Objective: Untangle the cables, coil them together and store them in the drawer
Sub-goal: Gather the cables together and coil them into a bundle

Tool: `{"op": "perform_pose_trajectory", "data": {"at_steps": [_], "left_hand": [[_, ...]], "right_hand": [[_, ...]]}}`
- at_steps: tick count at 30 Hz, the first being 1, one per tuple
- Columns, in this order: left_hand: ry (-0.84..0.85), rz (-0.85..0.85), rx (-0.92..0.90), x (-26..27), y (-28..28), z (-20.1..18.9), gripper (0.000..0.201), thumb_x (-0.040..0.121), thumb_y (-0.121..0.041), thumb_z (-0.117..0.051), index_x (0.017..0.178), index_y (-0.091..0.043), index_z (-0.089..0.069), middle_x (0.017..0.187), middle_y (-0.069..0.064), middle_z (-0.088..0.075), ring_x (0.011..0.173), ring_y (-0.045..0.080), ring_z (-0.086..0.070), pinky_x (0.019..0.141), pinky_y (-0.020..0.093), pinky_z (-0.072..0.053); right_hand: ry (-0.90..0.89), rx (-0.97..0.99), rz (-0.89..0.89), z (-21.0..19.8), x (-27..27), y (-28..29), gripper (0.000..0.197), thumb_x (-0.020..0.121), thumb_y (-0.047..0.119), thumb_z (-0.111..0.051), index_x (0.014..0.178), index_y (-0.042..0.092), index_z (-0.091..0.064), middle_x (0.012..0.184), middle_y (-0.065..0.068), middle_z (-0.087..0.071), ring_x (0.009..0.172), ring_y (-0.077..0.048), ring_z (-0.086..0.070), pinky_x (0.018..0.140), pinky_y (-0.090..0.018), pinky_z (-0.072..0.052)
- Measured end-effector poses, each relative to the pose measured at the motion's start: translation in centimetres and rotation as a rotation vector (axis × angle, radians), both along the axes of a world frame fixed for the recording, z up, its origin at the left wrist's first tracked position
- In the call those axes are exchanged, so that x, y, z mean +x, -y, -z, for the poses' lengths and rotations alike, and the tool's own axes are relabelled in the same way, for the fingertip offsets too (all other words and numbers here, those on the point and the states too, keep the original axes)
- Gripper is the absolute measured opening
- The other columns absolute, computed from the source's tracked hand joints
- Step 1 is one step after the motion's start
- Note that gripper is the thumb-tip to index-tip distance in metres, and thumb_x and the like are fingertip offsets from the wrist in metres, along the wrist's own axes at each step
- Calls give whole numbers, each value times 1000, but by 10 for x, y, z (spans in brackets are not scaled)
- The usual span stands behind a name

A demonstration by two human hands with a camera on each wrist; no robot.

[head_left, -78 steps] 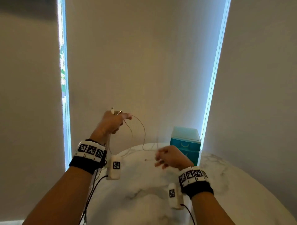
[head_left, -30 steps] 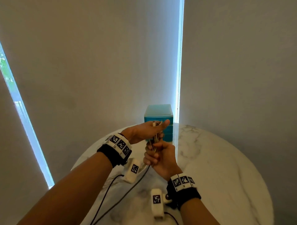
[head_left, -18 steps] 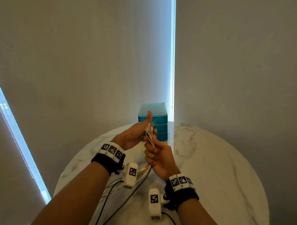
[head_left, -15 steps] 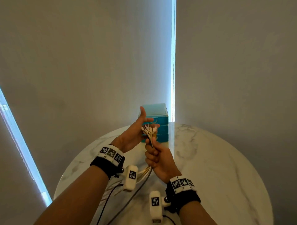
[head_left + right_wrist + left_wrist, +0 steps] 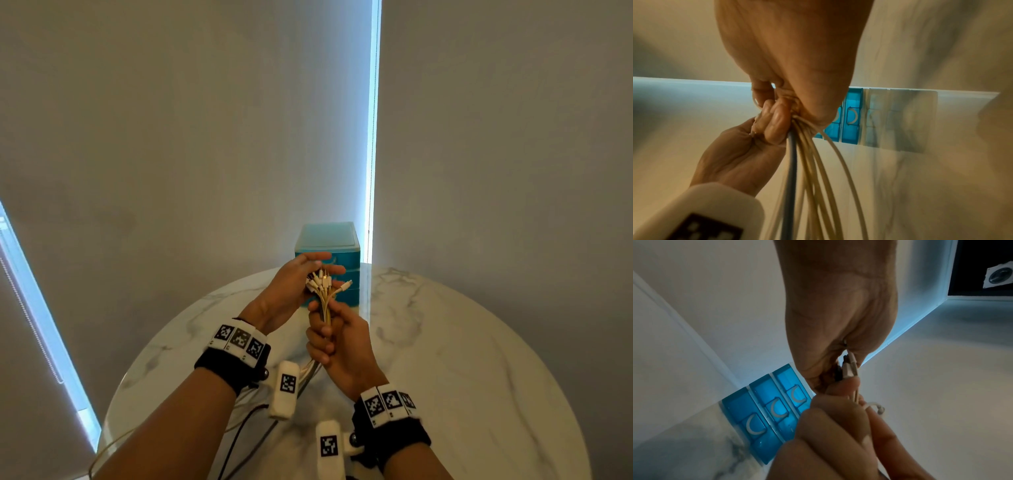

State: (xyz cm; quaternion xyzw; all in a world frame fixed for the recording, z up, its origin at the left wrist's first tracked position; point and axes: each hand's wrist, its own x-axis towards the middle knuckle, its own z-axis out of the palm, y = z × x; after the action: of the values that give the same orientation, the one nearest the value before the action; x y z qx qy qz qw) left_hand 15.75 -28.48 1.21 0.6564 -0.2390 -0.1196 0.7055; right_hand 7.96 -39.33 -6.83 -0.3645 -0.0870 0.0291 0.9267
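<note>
1. The cables (image 5: pixel 324 301) are gathered into 1 bundle, held above the middle of the marble table (image 5: pixel 462 359). Their white plugs fan out at the top, roughly level with each other, and the loose lengths trail down toward you onto the near left of the table.
2. Your right hand (image 5: pixel 337 346) has its fingers curled tight round the bundle just below the plugs. In the right wrist view the strands leave the bottom of the fist side by side, with no knot visible there.
3. Your left hand (image 5: pixel 294 291) lies spread, fingers straight, cupping the plug ends from the left and touching them. It grips nothing.
4. By my reading the untangling looks largely done and the ends are being evened up. Coiling has not started, and storing is still to come.
5. The blue drawer unit (image 5: pixel 329 260) stands at the far edge against the wall, just behind your hands. All 3 of its drawers (image 5: pixel 774 408) are closed, so 1 must be opened first.
6. Room: the table's right half is bare, good for laying a coil. At the near left 1 strand loops past the rim; watch it does not snag there.
</note>
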Motion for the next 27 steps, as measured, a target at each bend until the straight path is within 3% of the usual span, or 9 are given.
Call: {"op": "perform_pose_trajectory", "data": {"at_steps": [3,5,7,9,14,17,20,22,27], "left_hand": [[63,16,138,0,-1,0,41,116,-21,-33,128,-9,-70,120,7,-79,104,27,-73,62,23,-52],[89,17,216,4,-1,3,43,113,-26,-37,116,-15,-78,119,12,-78,110,43,-69,70,26,-50],[88,27,271,7,-2,5,41,107,-33,-42,106,-22,-82,118,18,-78,122,55,-62,86,42,-55],[78,25,298,7,-4,3,42,108,-32,-43,103,-23,-83,117,20,-77,124,52,-63,99,52,-55],[122,104,310,6,-10,-5,52,116,-42,-35,118,-15,-79,120,25,-73,117,44,-68,73,25,-52],[71,134,278,1,-15,-10,72,112,-60,-26,127,-11,-76,127,19,-74,125,37,-69,104,42,-55],[106,139,296,-1,-16,-11,58,115,-49,-32,129,-12,-74,127,12,-76,122,33,-71,117,52,-49],[122,131,303,-4,-16,-9,54,117,-44,-31,125,-11,-73,121,12,-78,117,31,-74,115,53,-50],[174,52,302,-11,-6,-9,69,111,-60,-21,110,-9,-68,108,15,-80,105,28,-78,102,43,-59]], "right_hand": [[4,-27,14,-2,-1,-1,47,111,40,-36,102,7,-69,65,-1,-35,42,-9,-29,40,-24,-24],[-7,-49,41,-4,-3,-2,47,112,41,-35,101,9,-68,64,-1,-35,42,-9,-28,38,-24,-24],[-28,-68,74,-5,-4,-4,46,113,42,-36,99,10,-66,64,-2,-35,41,-9,-28,38,-24,-23],[-44,-83,104,-7,-4,-6,46,113,43,-36,100,9,-65,65,-3,-35,42,-9,-28,39,-24,-24],[-75,-89,133,-7,-3,-9,46,112,45,-40,105,7,-65,66,-1,-37,47,-9,-30,40,-23,-27],[-78,-92,133,-7,-4,-10,45,109,48,-43,100,9,-65,65,1,-38,48,-9,-30,41,-22,-27],[-68,-108,145,-9,-6,-11,44,108,50,-46,101,10,-64,65,1,-39,48,-9,-30,41,-22,-27],[-53,-132,170,-9,-6,-12,46,110,51,-44,101,10,-62,65,1,-40,46,-9,-32,39,-22,-29],[-56,-164,188,-11,-6,-16,47,111,53,-40,99,11,-56,63,1,-41,45,-9,-33,38,-22,-30]]}}
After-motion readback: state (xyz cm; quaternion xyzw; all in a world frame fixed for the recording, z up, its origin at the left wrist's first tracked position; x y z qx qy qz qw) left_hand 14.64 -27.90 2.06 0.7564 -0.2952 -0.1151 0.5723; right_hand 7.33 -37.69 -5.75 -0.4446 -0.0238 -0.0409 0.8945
